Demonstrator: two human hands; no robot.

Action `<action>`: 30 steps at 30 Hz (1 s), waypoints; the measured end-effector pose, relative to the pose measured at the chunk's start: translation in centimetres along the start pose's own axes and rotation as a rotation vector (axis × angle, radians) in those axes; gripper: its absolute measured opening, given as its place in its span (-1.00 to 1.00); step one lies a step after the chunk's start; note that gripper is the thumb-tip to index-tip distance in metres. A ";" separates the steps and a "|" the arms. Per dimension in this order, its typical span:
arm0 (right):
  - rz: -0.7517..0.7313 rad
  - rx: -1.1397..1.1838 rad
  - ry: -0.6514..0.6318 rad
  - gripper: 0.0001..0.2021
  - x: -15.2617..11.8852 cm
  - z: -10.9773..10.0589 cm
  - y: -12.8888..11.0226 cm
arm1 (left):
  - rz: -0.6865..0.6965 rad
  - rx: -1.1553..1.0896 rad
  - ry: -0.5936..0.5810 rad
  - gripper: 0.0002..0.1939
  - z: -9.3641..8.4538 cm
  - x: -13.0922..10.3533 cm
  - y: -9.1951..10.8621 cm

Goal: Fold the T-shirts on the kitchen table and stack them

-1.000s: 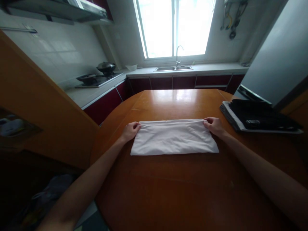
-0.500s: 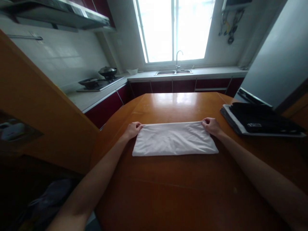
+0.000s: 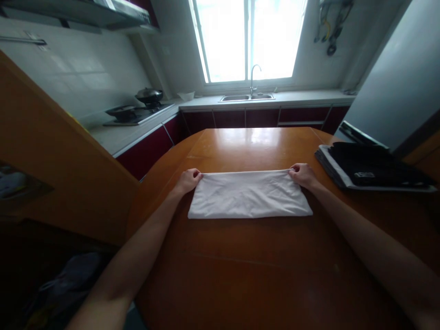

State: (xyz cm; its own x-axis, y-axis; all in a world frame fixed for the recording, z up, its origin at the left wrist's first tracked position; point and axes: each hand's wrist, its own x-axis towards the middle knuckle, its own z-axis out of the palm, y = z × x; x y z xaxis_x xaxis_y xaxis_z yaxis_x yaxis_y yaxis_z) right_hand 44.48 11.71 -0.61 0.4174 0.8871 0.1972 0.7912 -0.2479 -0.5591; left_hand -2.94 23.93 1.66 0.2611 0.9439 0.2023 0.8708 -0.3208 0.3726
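A white folded cloth (image 3: 250,196), perhaps a garment, lies on the brown wooden table (image 3: 233,270) as a wide, slightly wrinkled rectangle. At its far left corner my left hand (image 3: 189,180) is closed, pinching the edge between thumb and fingers. My right hand (image 3: 302,175) grips the far right corner in the same way. Between the two hands the far edge runs straight, while the near edge rests flat on the tabletop.
On the table's right side is a stack of folded clothes (image 3: 373,167), black on top. Behind the table stand a counter with a sink (image 3: 247,97) and a stove with pans (image 3: 149,96). A wooden panel (image 3: 68,151) rises at the left.
The camera view has shifted slightly. Both hands keep hold of the cloth's far corners, and the cloth looks nearly the same.
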 end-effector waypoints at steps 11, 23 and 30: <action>0.012 -0.109 0.026 -0.76 -0.5 0.3 -0.1 | -0.104 0.093 -0.026 -0.70 1.0 0.2 0.5; -0.022 -0.231 0.038 -0.74 -1.5 0.6 -0.9 | 0.078 0.095 0.120 -0.75 0.4 1.3 0.9; -0.021 -0.241 0.042 -0.73 -1.6 0.8 -1.0 | 0.007 0.010 0.050 -0.77 2.0 2.4 0.3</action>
State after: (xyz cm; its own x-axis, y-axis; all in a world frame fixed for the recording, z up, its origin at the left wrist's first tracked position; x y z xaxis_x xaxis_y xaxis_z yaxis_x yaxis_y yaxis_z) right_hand 42.69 10.86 -1.06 0.4138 0.8774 0.2426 0.8815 -0.3197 -0.3474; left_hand -1.21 26.25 0.51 0.2464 0.9363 0.2503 0.8734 -0.3265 0.3615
